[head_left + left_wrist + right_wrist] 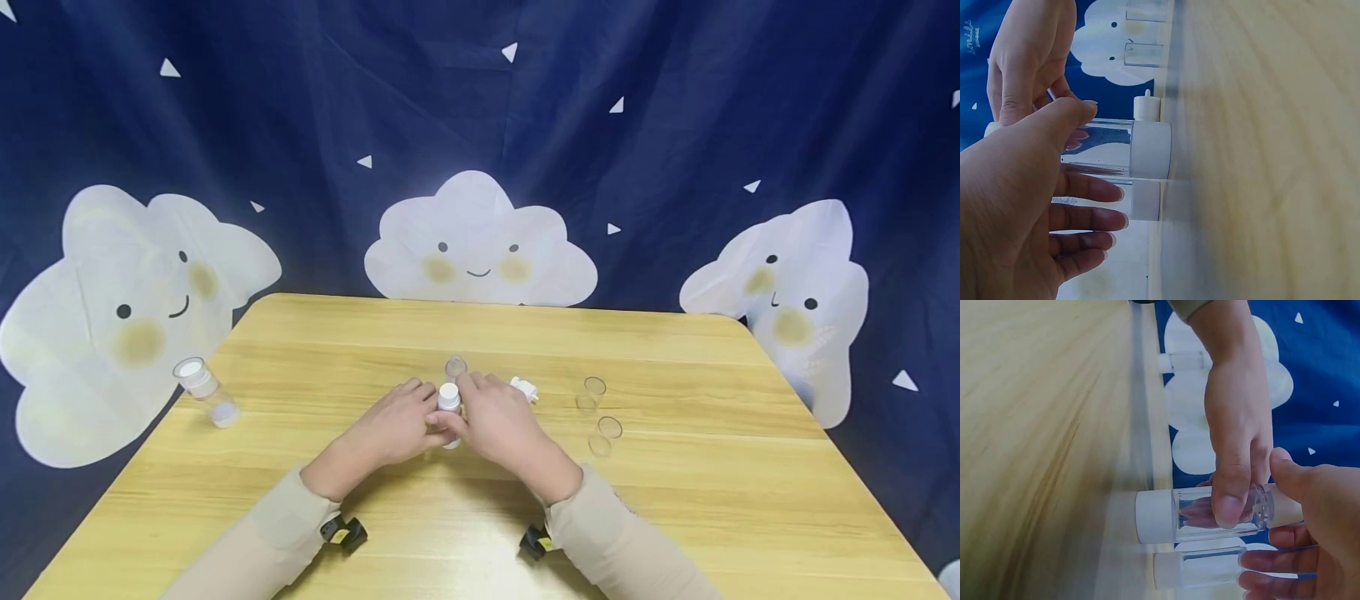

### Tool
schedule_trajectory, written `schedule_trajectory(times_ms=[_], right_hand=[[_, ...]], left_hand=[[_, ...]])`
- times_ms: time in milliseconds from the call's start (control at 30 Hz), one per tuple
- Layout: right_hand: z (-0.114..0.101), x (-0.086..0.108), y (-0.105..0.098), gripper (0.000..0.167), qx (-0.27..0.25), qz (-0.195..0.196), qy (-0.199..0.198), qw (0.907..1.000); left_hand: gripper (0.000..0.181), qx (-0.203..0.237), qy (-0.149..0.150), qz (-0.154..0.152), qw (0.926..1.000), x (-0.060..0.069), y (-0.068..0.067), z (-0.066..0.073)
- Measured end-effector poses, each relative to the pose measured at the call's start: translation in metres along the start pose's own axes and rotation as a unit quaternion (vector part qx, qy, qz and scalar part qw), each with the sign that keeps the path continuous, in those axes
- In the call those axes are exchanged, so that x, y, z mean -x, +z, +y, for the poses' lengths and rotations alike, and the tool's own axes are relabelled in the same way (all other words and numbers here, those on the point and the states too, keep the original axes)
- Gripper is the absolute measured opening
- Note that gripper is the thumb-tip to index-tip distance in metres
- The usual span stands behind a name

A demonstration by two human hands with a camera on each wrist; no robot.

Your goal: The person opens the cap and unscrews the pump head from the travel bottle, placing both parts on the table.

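An upright clear bottle with a white base [1150, 150] and a white top [449, 395] stands on the table between both hands. My left hand [397, 422] grips its clear body, the thumb across it in the right wrist view [1238, 508]. My right hand [501, 421] holds the white top [1286, 508] between thumb and fingers; its other fingers extend beside the bottle. Close behind stands a second clear bottle [1210, 569] with a white base, partly hidden by the hands.
A white nozzle-like piece [524, 388] lies right of my right hand. Two clear open cylinders, one farther back [595, 379] and one nearer [611, 420], stand farther right. Another clear bottle with white parts [201, 382] stands near the table's left edge. A patterned blue curtain hangs behind.
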State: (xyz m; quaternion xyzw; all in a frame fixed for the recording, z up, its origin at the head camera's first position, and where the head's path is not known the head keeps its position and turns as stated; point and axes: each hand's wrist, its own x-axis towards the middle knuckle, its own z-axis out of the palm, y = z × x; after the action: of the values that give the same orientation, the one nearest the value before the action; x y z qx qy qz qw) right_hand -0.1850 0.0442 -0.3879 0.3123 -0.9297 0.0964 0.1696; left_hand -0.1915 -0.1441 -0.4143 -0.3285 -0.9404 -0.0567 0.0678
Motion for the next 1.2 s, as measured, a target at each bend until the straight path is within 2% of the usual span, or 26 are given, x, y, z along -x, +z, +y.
schedule_trajectory(times_ms=[133,367,500,700,800,900,1067,1200], right_hand=[[0.001,0.000,-0.001,0.077,-0.005,0.000,-0.003,1.0000],[0.006,-0.001,-0.007,0.077,-0.055,-0.049,-0.012,0.9972],[0.013,-0.002,-0.009,0.070,-0.088,-0.068,-0.032,0.9933],[0.023,-0.006,-0.010,0.052,-0.158,-0.108,-0.048,0.9803],[0.028,-0.007,-0.009,0.050,-0.193,-0.127,-0.045,0.9718],[0.031,-0.008,-0.009,0.039,-0.223,-0.142,-0.040,0.9636],[0.035,-0.008,-0.008,0.027,-0.261,-0.151,-0.044,0.9524],[0.037,-0.008,-0.007,0.024,-0.271,-0.154,-0.051,0.9488]], left_hand=[[0.048,0.000,0.002,0.006,1.0000,0.000,0.000,0.000],[0.053,-0.001,-0.004,0.000,1.0000,0.000,0.000,0.001],[0.055,0.003,-0.009,-0.006,0.9999,0.000,-0.001,0.001],[0.055,0.008,-0.017,-0.006,0.9998,-0.001,-0.001,0.002],[0.056,0.012,-0.019,-0.004,0.9997,-0.001,0.000,0.002],[0.057,0.012,-0.017,-0.002,0.9998,-0.001,0.000,0.001],[0.057,0.009,-0.012,0.008,0.9999,0.000,0.001,0.001],[0.058,0.011,-0.009,0.011,0.9998,0.000,0.001,0.001]])
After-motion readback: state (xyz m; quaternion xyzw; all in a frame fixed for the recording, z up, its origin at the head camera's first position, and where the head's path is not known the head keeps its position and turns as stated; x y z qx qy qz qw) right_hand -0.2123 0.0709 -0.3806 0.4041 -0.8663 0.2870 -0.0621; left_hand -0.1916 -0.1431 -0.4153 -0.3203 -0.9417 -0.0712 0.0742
